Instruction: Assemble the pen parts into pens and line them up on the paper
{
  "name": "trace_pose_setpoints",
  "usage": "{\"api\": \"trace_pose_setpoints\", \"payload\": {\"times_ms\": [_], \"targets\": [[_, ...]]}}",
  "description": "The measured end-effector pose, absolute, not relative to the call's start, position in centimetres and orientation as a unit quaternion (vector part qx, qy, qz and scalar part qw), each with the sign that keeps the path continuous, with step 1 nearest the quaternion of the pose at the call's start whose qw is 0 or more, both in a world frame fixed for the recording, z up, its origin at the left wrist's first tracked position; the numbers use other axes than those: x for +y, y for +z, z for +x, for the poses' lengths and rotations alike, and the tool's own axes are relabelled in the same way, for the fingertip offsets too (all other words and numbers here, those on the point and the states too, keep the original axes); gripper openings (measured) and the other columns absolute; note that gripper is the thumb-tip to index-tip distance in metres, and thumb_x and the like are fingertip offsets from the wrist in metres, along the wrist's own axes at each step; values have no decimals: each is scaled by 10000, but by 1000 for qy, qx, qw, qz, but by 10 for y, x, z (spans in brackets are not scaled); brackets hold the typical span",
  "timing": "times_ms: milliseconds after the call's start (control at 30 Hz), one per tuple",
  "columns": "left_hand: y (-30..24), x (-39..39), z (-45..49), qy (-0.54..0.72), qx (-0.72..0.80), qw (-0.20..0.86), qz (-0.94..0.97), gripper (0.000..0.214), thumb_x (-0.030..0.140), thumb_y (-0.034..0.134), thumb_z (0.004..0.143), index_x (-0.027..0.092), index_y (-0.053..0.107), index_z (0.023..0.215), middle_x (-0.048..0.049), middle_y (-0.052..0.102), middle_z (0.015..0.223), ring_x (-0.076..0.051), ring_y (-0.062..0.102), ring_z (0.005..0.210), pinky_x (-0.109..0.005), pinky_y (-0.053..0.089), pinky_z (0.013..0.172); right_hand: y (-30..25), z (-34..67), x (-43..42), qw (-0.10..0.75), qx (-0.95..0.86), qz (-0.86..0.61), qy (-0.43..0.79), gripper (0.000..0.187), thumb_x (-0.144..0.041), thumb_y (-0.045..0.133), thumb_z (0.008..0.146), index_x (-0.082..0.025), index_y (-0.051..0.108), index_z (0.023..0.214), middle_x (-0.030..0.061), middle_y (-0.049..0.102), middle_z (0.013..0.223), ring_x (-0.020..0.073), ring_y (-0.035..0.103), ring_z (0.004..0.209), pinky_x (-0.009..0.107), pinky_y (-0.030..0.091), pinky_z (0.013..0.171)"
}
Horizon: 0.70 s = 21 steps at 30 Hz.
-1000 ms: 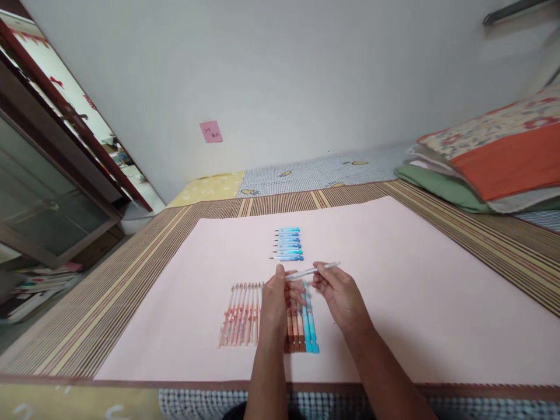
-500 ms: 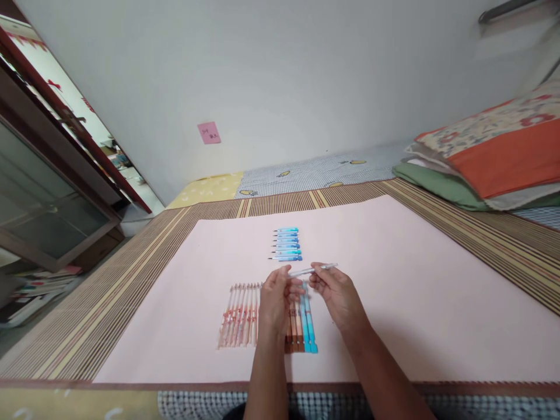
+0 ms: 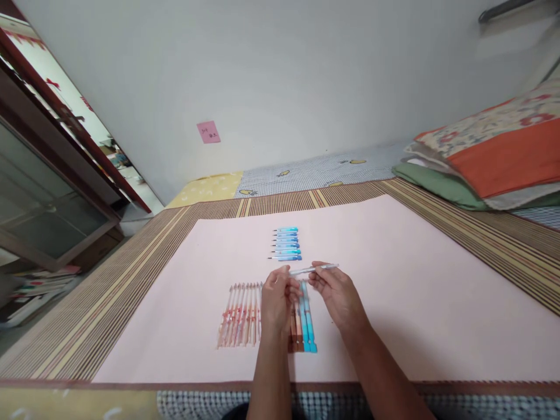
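A slim whitish pen [image 3: 301,271] is held level between my two hands above the pink sheet. My left hand [image 3: 279,291] pinches its left end, and my right hand [image 3: 333,286] grips it nearer the right end, which sticks out past the fingers. Below the hands lies a row of pens: pale pens with pinkish-red lower parts [image 3: 240,315] on the left, brown ones [image 3: 300,341] and blue ones [image 3: 309,326] on the right. My left hand and forearm hide part of this row. Farther away, several short blue pens [image 3: 287,240] lie sideways in a stack-like column, dark tips pointing left.
A large pink sheet [image 3: 420,291] covers a striped mat [image 3: 144,256] on the bed. Folded bedding with an orange and floral pillow [image 3: 507,157] is piled at the right. Behind stands a white wall with a pink note [image 3: 209,132]; a doorway is on the left.
Both hands stay nearly in place with the pen between them. My left forearm has shifted slightly to the right.
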<state>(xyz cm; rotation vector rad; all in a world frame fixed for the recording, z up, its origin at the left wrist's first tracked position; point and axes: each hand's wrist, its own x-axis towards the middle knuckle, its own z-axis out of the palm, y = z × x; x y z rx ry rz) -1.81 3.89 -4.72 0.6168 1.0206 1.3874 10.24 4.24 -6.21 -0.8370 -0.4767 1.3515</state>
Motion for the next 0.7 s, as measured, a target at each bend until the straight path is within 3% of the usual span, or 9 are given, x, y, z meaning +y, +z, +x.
{"api": "trace_pose_setpoints", "payload": {"times_ms": [100, 200, 400, 700], "targets": [[-46, 38, -19, 611, 412, 619, 271, 501, 431, 911, 547, 132, 629, 833, 2, 658, 583, -72, 575, 455, -145, 359, 421, -62, 105, 43, 670, -205, -381, 603, 282, -313, 866, 602, -153, 761, 809, 21, 663, 708, 155, 624, 709, 296, 545, 697], [-46, 36, -19, 616, 434, 609, 247, 477, 511, 861, 604, 149, 557, 669, 23, 598, 510, -53, 499, 376, -146, 271, 350, -61, 107, 44, 679, -217, -368, 598, 238, -283, 849, 607, -159, 761, 790, 17, 669, 734, 147, 619, 690, 296, 540, 693], [-45, 37, -20, 608, 467, 610, 198, 494, 527, 866, 604, 139, 566, 673, 18, 600, 502, -60, 504, 361, -145, 275, 326, -62, 116, 47, 697, -204, -349, 592, 207, -251, 837, 611, -164, 750, 777, 19, 670, 758, 135, 609, 672, 291, 532, 673], [-44, 42, -25, 618, 478, 616, 105, 269, 295, 762, 819, 114, 594, 712, -41, 664, 552, -100, 611, 424, -138, 357, 347, -73, 140, 56, 711, -175, -402, 549, 259, -313, 856, 641, -185, 711, 813, 29, 683, 753, 158, 606, 666, 308, 539, 632]]}}
